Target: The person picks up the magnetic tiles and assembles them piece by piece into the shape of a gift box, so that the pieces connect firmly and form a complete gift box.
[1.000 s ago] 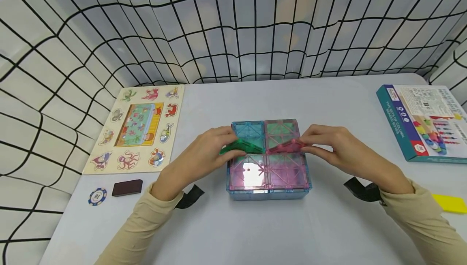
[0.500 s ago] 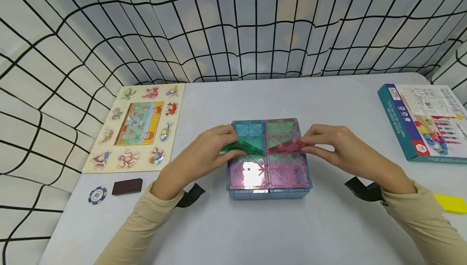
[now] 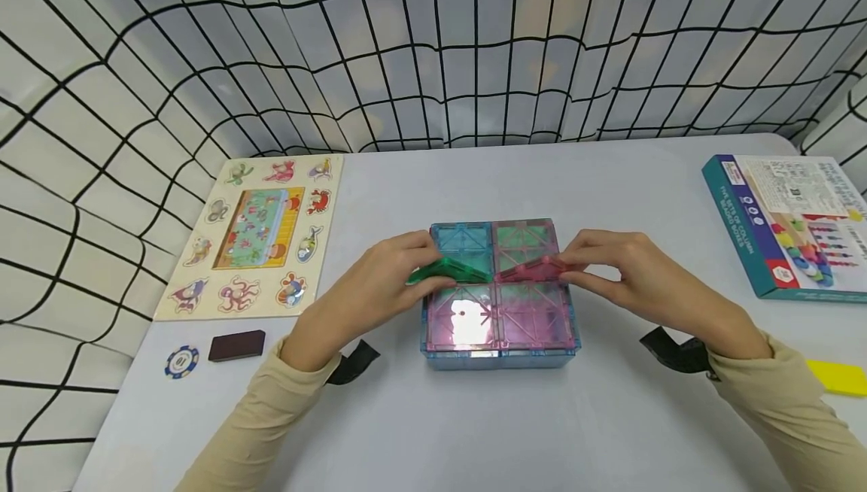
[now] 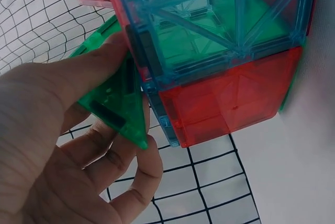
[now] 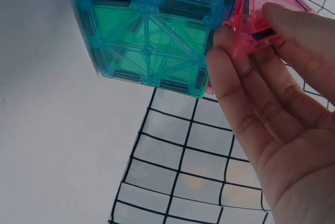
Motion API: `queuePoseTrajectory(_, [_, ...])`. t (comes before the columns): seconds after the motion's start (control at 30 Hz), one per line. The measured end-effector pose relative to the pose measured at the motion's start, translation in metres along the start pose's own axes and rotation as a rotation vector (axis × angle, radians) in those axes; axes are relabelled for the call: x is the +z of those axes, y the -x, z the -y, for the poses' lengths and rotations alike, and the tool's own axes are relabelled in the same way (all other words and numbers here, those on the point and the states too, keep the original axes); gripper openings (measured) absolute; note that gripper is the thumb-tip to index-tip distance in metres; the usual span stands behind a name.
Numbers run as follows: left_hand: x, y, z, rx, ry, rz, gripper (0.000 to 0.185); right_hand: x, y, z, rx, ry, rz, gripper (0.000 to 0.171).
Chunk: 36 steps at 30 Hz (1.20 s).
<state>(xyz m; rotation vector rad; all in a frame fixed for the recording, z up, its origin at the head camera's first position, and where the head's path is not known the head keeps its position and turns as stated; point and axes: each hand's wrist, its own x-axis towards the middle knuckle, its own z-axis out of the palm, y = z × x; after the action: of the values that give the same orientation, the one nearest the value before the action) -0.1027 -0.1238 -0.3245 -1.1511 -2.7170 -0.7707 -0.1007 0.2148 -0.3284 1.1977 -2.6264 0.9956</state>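
A box built of translucent magnetic tiles sits in the middle of the grey table. My left hand pinches a green triangle tile and holds it on the box top, left of centre. My right hand pinches a pink triangle tile on the box top, right of centre. The two triangles meet tip to tip near the middle. In the left wrist view the green triangle lies against the box side, between thumb and fingers. The right wrist view has the pink triangle under my fingertips, beside the box.
A wooden sea-animal puzzle board lies at the left. Near it are a poker chip and a dark brown block. A teal game box lies at the right, with a yellow piece at the right edge. A grid-patterned curtain rings the table.
Hardly anything has moved. Both hands hold their triangles at the same spots on the box top, with only a slight shift of the view.
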Motion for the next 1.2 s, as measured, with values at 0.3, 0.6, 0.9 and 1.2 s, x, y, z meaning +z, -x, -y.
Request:
queuePoseTrajectory(0.3, [0.0015, -0.0012, 0.0030, 0.011, 0.015, -0.013, 0.019, 0.0036, -0.0001, -0.0015, 0.025, 0.014, -0.007, 0.036])
queuePoseTrajectory(0.6, [-0.0004, 0.0012, 0.0038, -0.039, 0.020, -0.015, 0.020, 0.0006, -0.0012, -0.0001, 0.037, 0.021, 0.001, 0.044])
queuePoseTrajectory(0.9, [-0.0023, 0.0024, 0.0052, -0.068, 0.020, -0.018, 0.020, -0.0021, -0.0019, -0.0017, 0.023, 0.027, 0.014, 0.044])
queuePoseTrajectory(1.2, [-0.0036, 0.0050, 0.0026, -0.096, 0.041, -0.001, 0.022, -0.0040, -0.0009, -0.0018, 0.024, 0.034, 0.016, 0.044])
